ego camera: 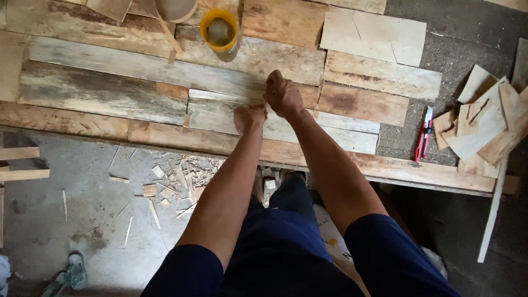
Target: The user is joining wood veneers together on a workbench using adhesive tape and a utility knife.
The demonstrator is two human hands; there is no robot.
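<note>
Both hands brought together over the veneer sheets (165, 82) laid flat across the surface (440, 173). Left hand (248, 117) curled into a loose fist, knuckles up, pressed down on a pale grey veneer strip (220, 113); whether anything sits inside that grip, cannot tell. Right hand (283, 94) just beyond and touching the left, fingers pinched tight at the seam where the pale strip meets a browner one; what the pinch has hold of is too small to make out.

Straight beyond the grip, a yellow roll of tape (219, 30) lying flat on the sheets, with a curled tan band (175, 10) beside it at the top edge. Well off to the right of the grip, a red utility knife (424, 135) on bare board, and past it a loose heap of veneer offcuts (481, 121). Below the grip, near the surface's edge, splinters and chips (176, 181) scattered on the concrete floor (66, 220). Dark blue trousers (275, 247) under the forearms.
</note>
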